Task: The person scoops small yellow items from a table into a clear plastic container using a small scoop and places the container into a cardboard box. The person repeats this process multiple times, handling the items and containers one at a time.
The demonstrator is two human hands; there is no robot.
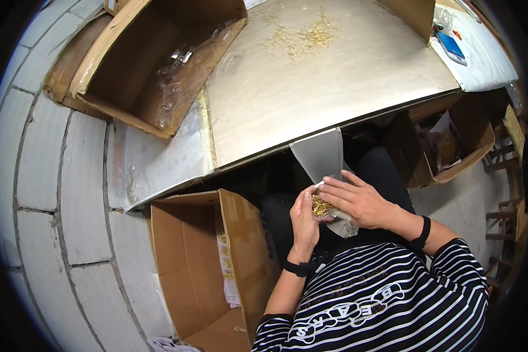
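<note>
Above my lap I hold a small clear plastic packet [321, 207] with slender gold-coloured metal pieces in it. My left hand [305, 220] is closed around its left side, thumb upward. My right hand [362, 203] lies across its top and right side, fingers long and close together, gripping the packet from above; its thumb is mostly hidden. Crumpled clear plastic shows below the right palm. Just beyond my fingers, a translucent grey strip [320, 154] hangs from the table edge. More loose gold pieces [308, 35] are scattered on the far part of the pale table [311, 88].
An open cardboard box [141, 64] with clear plastic packets lies tilted at the table's left. Another cardboard box [240, 246] stands beside my left arm, with filled packets inside. A third box [425, 155] sits under the table at right. A blue-and-white object [452, 48] rests far right.
</note>
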